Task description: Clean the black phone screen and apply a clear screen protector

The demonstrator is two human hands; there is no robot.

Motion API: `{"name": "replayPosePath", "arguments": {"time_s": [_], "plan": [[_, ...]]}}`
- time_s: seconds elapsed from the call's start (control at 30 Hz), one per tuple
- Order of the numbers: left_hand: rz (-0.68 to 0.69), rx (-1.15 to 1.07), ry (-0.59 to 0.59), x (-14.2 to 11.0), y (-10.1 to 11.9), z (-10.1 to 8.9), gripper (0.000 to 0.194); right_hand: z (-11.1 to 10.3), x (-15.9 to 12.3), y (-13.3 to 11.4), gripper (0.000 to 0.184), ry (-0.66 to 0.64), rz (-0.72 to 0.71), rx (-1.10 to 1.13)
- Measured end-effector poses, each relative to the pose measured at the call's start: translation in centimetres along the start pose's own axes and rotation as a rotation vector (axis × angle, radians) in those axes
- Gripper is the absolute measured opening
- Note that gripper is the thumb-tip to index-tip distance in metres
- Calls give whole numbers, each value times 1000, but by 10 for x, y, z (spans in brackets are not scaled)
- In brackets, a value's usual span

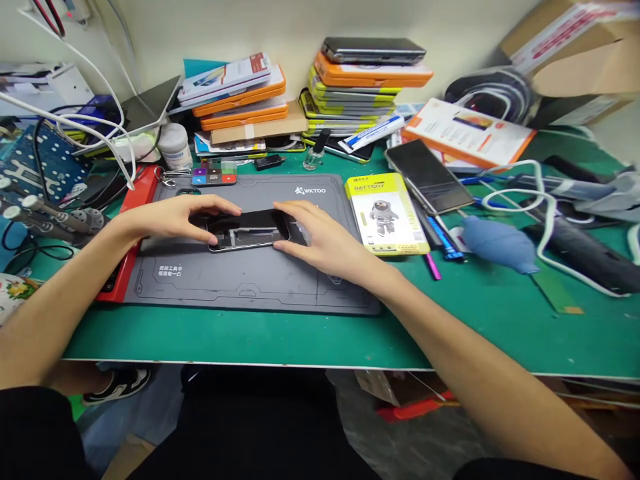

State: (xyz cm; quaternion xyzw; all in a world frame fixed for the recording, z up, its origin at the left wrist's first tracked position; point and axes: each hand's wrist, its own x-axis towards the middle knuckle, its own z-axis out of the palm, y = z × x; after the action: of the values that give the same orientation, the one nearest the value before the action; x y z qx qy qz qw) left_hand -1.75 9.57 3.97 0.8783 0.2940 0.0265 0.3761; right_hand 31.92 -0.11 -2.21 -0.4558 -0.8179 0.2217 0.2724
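Note:
A dark smartphone (pixel 255 235) with a glossy, reflecting screen lies lengthwise on or just above the grey work mat (pixel 240 283). My left hand (pixel 193 217) grips its left end, thumb on the near edge and fingers along the far edge. At the opposite end, my right hand (pixel 317 237) holds it the same way, thumb in front and fingers behind. Both palms hide parts of the phone's ends. To the right of my right hand lies a yellow and white battery box (pixel 387 217), overlapping the mat's edge.
Stacked orange boxes (pixel 243 110) and yellow-grey boxes (pixel 350 100) stand along the wall. Right of the mat are another phone (pixel 427 175), a blue air blower (pixel 497 245) and a white cable (pixel 547 233). A red case (pixel 137 207) borders the mat's left side.

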Motion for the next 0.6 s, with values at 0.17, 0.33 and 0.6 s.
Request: {"name": "replayPosePath", "arguments": {"time_s": [0.17,0.33,0.6], "plan": [[-72,-66,119,1,6,4,52,-4,0,1,68,20,2,39],[24,115,128,-1,14,4,45,-6,0,0,71,-11,-4,17],[-39,236,-42,-19,28,-3,40,-6,1,2,66,-22,-78,-75]]}}
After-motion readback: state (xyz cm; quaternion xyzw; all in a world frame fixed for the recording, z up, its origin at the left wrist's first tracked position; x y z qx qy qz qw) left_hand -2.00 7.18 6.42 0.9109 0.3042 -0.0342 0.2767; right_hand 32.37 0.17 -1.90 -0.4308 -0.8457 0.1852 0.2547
